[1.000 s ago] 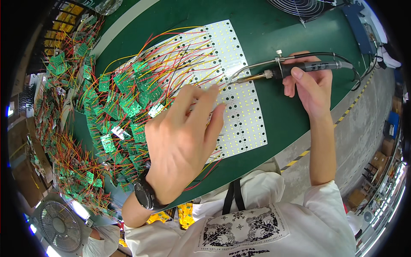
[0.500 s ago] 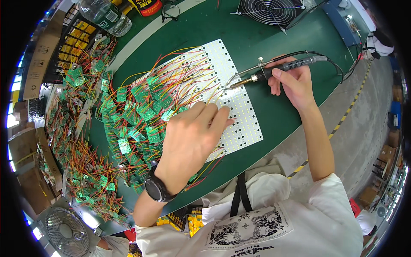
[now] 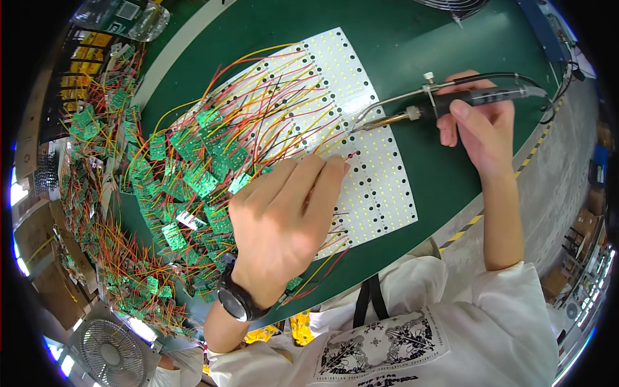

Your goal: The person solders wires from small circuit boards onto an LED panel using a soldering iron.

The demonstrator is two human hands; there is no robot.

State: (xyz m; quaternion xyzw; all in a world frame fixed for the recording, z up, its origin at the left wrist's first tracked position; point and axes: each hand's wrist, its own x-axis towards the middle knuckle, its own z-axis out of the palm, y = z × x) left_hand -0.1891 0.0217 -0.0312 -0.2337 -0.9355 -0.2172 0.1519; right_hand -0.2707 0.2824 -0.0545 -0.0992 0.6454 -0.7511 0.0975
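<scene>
My right hand point(image 3: 480, 122) grips a soldering iron point(image 3: 464, 100) with a thin metal feed tube point(image 3: 400, 98) clamped alongside. Its tip meets or hovers just over a white LED panel point(image 3: 390, 187) near the panel's middle; contact is hard to tell. My left hand point(image 3: 284, 206), a black watch on its wrist, rests over the panel with fingers pinched together. At its fingertips shows the end of a red wire point(image 3: 351, 155); the rest of that wire is hidden under the hand. Red and yellow wires run leftward from the panel to several small green circuit boards point(image 3: 200, 182).
More wired boards point(image 3: 122, 251) heap along the left of the green table point(image 3: 258, 26). A plastic bottle point(image 3: 138, 19) lies at the far left; a black fan guard point(image 3: 458, 5) is at the back. A grey fan point(image 3: 113, 351) stands lower left, beside another person's sleeve.
The view has shifted, so the panel sits higher and larger. A red wire end now shows at my left fingertips. The iron's tip stays near the same part of the panel.
</scene>
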